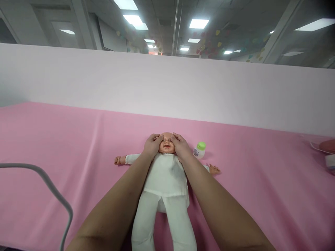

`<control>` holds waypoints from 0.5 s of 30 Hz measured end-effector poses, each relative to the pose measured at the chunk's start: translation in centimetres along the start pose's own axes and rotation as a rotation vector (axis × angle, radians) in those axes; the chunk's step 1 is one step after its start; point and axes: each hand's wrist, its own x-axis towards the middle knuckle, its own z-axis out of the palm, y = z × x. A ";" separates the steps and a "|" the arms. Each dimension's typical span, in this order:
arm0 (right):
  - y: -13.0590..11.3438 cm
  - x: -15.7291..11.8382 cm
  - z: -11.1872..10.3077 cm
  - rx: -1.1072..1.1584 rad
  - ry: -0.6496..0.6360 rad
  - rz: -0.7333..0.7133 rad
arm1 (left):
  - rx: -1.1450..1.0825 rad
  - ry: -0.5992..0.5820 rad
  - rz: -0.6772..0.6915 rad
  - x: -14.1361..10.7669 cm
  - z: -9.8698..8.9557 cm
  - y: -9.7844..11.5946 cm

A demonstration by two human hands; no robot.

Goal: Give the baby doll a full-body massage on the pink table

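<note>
A baby doll (pixel 166 174) in a white top and white trousers lies on its back, head toward the far side and arms spread out. My left hand (pixel 153 144) is closed around the left side of its head, thumb by the eye. On the other side, my right hand (pixel 181 143) cups the head in the same way, its thumb near the other eye. The fingers of both hands are partly hidden behind the head. Close to my right hand stands a small white bottle (pixel 198 151) with a green cap.
Pink cloth (pixel 86 139) with some creases covers the surface. A white panel (pixel 167 83) rises along its back, with glass above. A grey cable (pixel 49 183) curves at the lower left. A dish (pixel 320 147) with a reddish-brown item is cut off at the right edge.
</note>
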 end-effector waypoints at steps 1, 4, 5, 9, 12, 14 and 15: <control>-0.1 0.0 -0.1 0.039 -0.018 0.032 | -0.004 0.004 -0.009 0.1 0.0 -0.1; -0.2 0.1 -0.7 0.120 -0.081 0.134 | -0.039 0.010 -0.031 0.5 -0.2 -0.5; -0.2 0.1 -1.0 0.131 -0.098 0.153 | -0.057 0.006 -0.036 0.5 -0.2 -0.6; -0.6 -0.2 -1.7 0.181 -0.153 0.204 | -0.125 -0.033 -0.084 0.2 -0.4 -0.2; -1.1 -0.6 -2.3 0.199 -0.230 0.200 | -0.149 -0.142 -0.108 -0.5 -0.9 0.8; -1.4 -0.8 -2.9 0.122 -0.333 0.178 | -0.151 -0.289 -0.089 -0.9 -1.5 1.4; -1.5 -0.9 -3.2 0.060 -0.383 0.165 | -0.148 -0.356 -0.073 -1.0 -1.8 1.6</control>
